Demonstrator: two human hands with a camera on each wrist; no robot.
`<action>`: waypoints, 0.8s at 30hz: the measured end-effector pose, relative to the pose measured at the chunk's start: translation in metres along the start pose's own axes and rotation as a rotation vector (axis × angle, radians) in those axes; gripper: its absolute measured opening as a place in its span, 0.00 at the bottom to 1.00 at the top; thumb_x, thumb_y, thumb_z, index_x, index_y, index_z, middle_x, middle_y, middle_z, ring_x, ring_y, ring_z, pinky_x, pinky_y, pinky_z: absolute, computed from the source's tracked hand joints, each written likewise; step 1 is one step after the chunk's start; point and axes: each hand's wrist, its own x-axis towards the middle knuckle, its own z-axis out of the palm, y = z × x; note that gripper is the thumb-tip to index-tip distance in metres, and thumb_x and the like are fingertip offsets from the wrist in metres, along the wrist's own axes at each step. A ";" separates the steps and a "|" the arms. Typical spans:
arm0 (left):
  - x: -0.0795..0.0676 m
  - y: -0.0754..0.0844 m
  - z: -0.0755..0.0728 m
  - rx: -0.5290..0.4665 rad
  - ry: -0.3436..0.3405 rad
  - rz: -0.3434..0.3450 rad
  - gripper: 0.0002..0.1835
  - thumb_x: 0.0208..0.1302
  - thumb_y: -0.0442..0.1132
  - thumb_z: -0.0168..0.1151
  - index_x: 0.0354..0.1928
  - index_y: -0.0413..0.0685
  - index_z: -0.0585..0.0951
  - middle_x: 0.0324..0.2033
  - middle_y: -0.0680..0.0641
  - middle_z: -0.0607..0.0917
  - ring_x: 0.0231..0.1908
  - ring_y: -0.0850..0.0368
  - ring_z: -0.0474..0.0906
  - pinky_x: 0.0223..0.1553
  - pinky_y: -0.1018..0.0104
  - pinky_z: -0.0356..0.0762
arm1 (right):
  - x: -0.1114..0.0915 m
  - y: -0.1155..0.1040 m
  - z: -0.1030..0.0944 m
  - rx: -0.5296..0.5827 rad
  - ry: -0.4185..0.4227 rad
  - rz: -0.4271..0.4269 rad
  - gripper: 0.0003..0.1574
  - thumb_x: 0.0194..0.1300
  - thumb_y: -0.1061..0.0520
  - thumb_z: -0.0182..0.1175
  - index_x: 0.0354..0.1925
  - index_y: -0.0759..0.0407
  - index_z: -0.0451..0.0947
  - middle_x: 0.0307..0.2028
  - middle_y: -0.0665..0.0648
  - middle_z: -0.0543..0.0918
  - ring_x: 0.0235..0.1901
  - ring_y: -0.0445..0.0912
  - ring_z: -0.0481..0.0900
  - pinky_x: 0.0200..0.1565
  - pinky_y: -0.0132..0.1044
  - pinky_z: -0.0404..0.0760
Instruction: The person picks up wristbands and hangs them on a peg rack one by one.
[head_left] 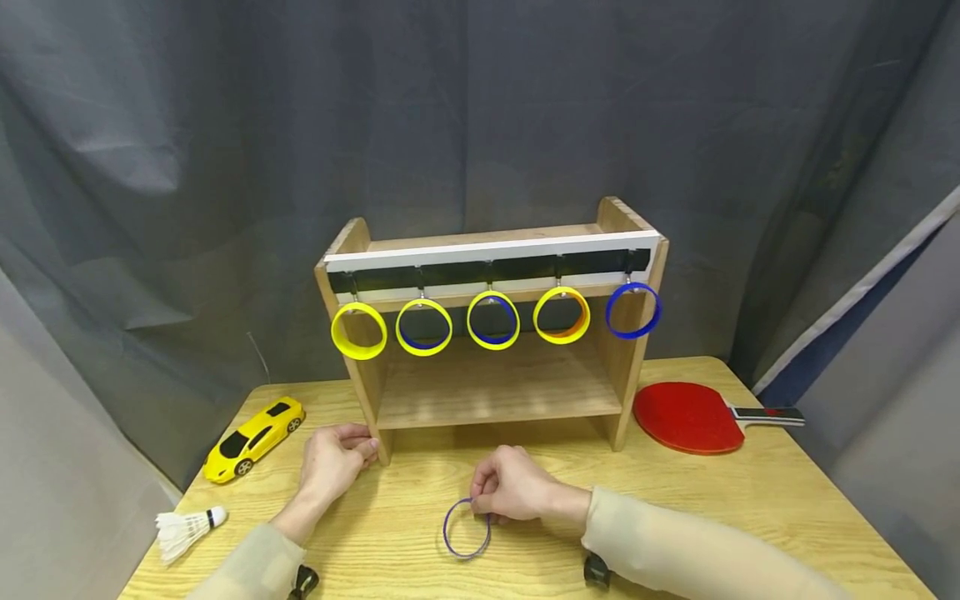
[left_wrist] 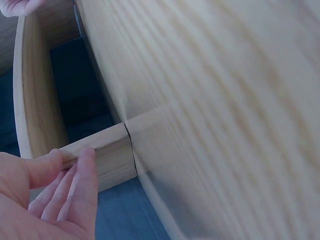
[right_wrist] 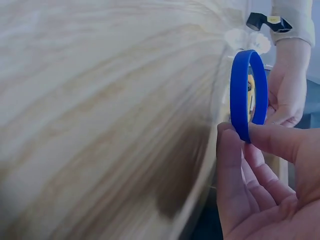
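Note:
My left hand [head_left: 333, 461] is at the front left foot of a small wooden shelf [head_left: 495, 385]. Its thumb and fingers pinch the edge of the side panel [left_wrist: 114, 159], as the left wrist view shows. Low over the table, my right hand [head_left: 519, 485] holds a thin blue ring [right_wrist: 239, 95] between thumb and fingertips, upright in the right wrist view. Along the shelf's front, rings hang from small hooks on a black strip [head_left: 487, 272]: a plain yellow ring [head_left: 337, 333] at left, several yellow-fronted ones, some with blue or orange inside, and a blue ring [head_left: 657, 312] at right.
A yellow toy car [head_left: 255, 440] stands left of the shelf on the wooden table [head_left: 390, 550], with a shuttlecock [head_left: 183, 533] nearer the front. To the right lies a red table tennis bat [head_left: 686, 418]. A grey curtain [head_left: 465, 117] hangs close behind.

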 end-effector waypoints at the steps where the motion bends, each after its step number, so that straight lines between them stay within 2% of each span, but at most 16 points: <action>1: 0.000 0.000 0.000 0.000 0.001 -0.001 0.13 0.73 0.32 0.74 0.54 0.31 0.91 0.42 0.36 0.97 0.37 0.52 0.97 0.38 0.68 0.92 | -0.001 0.000 -0.002 0.001 0.002 -0.002 0.09 0.65 0.67 0.77 0.30 0.57 0.89 0.24 0.59 0.93 0.17 0.50 0.88 0.21 0.33 0.85; 5: 0.000 -0.001 0.000 0.007 0.003 0.000 0.13 0.73 0.32 0.74 0.54 0.32 0.91 0.41 0.36 0.97 0.37 0.53 0.96 0.37 0.69 0.92 | -0.003 -0.004 -0.009 0.018 0.014 -0.002 0.09 0.67 0.67 0.75 0.31 0.57 0.89 0.26 0.62 0.94 0.17 0.51 0.87 0.21 0.30 0.82; 13: 0.001 -0.001 0.001 0.002 0.003 0.003 0.13 0.72 0.32 0.74 0.54 0.32 0.91 0.41 0.36 0.97 0.36 0.53 0.96 0.37 0.69 0.92 | -0.016 -0.008 -0.026 0.116 0.036 0.015 0.06 0.68 0.65 0.75 0.34 0.60 0.88 0.25 0.61 0.93 0.17 0.42 0.82 0.21 0.29 0.78; 18: 0.000 0.000 0.000 0.012 0.004 0.004 0.13 0.73 0.32 0.74 0.54 0.32 0.91 0.41 0.37 0.97 0.37 0.52 0.97 0.37 0.69 0.92 | -0.025 -0.008 -0.038 0.132 0.057 -0.005 0.05 0.69 0.64 0.75 0.36 0.62 0.88 0.27 0.63 0.93 0.18 0.44 0.85 0.23 0.38 0.86; 24: 0.000 -0.001 -0.001 0.051 0.015 0.011 0.13 0.72 0.33 0.75 0.54 0.34 0.92 0.41 0.38 0.98 0.36 0.54 0.96 0.34 0.74 0.87 | -0.033 -0.008 -0.051 0.160 0.096 -0.004 0.05 0.69 0.63 0.77 0.39 0.65 0.89 0.30 0.64 0.94 0.25 0.45 0.89 0.30 0.48 0.93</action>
